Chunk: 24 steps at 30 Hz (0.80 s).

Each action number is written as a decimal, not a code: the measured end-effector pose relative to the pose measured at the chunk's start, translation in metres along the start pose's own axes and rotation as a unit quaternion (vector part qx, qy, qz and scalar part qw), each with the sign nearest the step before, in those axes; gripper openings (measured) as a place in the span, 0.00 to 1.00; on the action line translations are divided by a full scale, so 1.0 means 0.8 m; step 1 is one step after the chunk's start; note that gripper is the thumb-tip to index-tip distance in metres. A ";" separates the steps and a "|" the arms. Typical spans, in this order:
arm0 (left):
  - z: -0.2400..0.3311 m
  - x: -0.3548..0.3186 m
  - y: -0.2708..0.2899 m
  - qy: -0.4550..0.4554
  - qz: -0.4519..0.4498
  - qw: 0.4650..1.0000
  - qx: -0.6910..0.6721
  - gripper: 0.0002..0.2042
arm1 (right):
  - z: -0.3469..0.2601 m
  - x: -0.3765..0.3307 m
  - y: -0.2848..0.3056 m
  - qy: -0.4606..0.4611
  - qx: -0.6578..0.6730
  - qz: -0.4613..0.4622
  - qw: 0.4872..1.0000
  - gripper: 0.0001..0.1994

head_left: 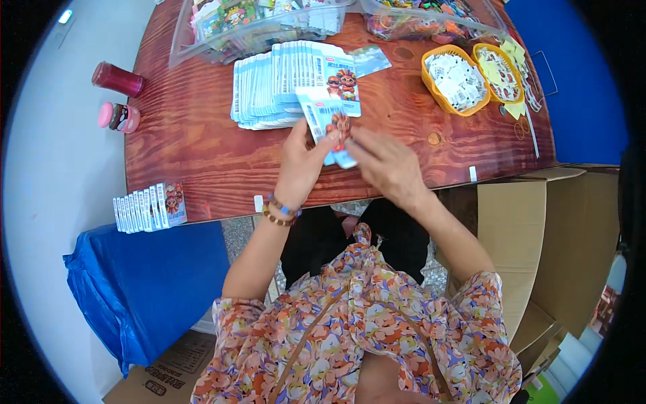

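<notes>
Light blue, pinched in the left hand (pixel 300 167), over the near edge of the packet stack (pixel 286 77): steady the packet (pixel 319 110) there; guide lightly with the right hand (pixel 391 167), too blurred to tell its grip, without creasing.

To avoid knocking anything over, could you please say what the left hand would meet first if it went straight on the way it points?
Beyond the packet it holds, the left hand would probably first meet the pile of packets on the table, though the hand's height is hard to judge.
</notes>
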<state>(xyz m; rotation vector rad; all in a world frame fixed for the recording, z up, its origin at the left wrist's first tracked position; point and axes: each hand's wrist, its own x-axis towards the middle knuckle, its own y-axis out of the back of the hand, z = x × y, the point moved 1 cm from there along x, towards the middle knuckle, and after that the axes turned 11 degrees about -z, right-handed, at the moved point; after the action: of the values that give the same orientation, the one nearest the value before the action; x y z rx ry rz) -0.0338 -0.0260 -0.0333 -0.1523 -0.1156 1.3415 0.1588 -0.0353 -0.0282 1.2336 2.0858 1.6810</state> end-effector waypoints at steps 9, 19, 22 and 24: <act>-0.003 -0.006 -0.017 0.047 -0.161 0.975 0.148 0.21 | 0.050 0.007 0.056 -0.247 0.461 0.078 0.849 0.11; 0.012 -0.017 -0.073 -0.121 -0.038 0.812 0.570 0.50 | 0.059 -0.007 0.045 -0.264 0.497 0.015 0.827 0.10; 0.011 -0.013 -0.068 -0.135 -0.020 0.852 0.505 0.46 | 0.054 -0.008 0.044 -0.270 0.457 0.060 0.845 0.11; 0.019 -0.012 -0.065 -0.093 0.004 0.878 0.469 0.42 | 0.039 -0.012 0.038 -0.267 0.417 0.114 0.861 0.13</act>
<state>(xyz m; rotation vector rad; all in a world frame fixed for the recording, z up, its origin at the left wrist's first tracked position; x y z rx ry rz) 0.0116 -0.0461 -0.0089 0.8022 0.3819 1.2871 0.1987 -0.0194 -0.0155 1.9418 2.3681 0.2928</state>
